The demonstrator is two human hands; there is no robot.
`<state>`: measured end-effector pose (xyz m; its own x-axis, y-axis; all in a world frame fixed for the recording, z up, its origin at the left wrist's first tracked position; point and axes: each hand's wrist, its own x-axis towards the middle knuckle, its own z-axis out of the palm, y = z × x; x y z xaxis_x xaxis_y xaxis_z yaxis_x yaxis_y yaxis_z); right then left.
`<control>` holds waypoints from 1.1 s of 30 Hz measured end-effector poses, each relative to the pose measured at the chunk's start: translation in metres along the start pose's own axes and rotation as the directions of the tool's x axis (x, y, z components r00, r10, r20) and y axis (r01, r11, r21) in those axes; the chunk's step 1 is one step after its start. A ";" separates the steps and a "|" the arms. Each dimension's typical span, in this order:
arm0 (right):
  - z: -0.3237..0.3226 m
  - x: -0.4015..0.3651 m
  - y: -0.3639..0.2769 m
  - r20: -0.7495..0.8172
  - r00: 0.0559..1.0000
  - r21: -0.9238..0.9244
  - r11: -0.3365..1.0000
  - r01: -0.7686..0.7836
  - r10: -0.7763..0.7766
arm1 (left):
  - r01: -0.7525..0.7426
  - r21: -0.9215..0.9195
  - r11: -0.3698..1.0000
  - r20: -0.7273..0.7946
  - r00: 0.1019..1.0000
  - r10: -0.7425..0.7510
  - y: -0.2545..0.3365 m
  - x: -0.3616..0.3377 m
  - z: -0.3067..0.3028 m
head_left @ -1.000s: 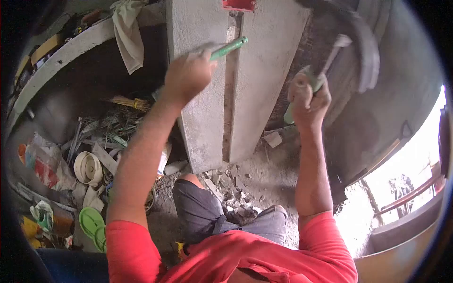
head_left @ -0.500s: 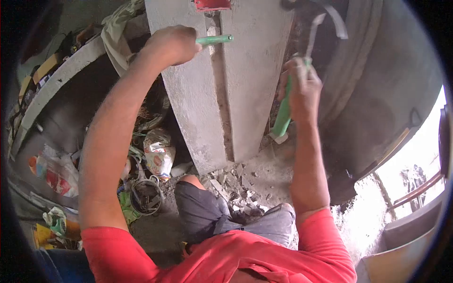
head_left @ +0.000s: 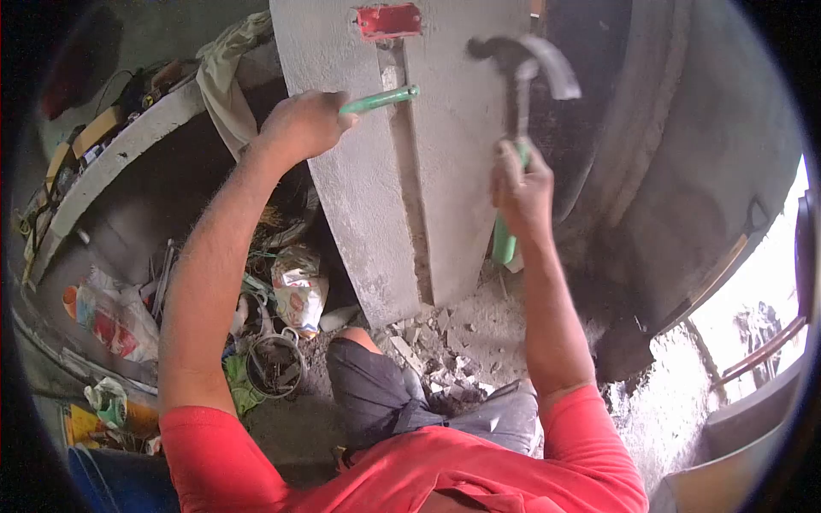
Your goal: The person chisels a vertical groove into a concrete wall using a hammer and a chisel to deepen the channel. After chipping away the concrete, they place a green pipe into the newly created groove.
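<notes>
My left hand is closed round a green chisel; its bare end sticks out to the right, across the groove cut in the grey wall column. The other end is hidden by my fist. In my right hand a claw hammer stands upright, gripped by its green handle. The hammer head is blurred and sits right of the chisel, apart from it. Above the groove, a red electrical box is set into the column.
Broken rubble covers the floor at the column's foot, before my knees. To the left stand a bucket with debris and a printed bag. A curved ledge holds tools, with a cloth draped over it.
The hammer and my right hand have moved left, closer to the chisel. The chisel and left hand sit a little lower in view, with its end tilted up more. The view has shifted slightly.
</notes>
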<state>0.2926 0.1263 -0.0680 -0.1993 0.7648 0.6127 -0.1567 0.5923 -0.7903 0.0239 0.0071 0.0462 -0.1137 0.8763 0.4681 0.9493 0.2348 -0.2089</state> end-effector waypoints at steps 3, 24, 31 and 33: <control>-0.011 -0.005 -0.033 -0.129 0.946 0.134 0.940 0.313 -0.297 | -0.067 -0.044 0.997 -0.102 0.993 0.062 -0.008 -0.010 0.011; 0.027 0.019 0.035 0.171 0.961 -0.538 0.797 0.275 -0.216 | -0.044 -0.225 0.973 -0.136 0.991 0.013 -0.024 -0.017 0.038; 0.007 0.014 -0.048 -0.028 0.998 -0.258 0.965 0.042 -0.051 | -0.005 -0.296 0.955 -0.085 0.996 -0.021 -0.026 -0.010 0.036; -0.004 0.016 -0.079 -0.027 0.967 -0.154 0.957 0.247 -0.254 | 0.016 -0.319 0.948 -0.032 0.999 -0.027 -0.024 -0.009 0.026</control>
<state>0.3055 0.0922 0.0041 -0.1273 0.5957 0.7931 -0.0498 0.7947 -0.6049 -0.0054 0.0045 0.0246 -0.1303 0.8558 0.5007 0.9913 0.1024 0.0830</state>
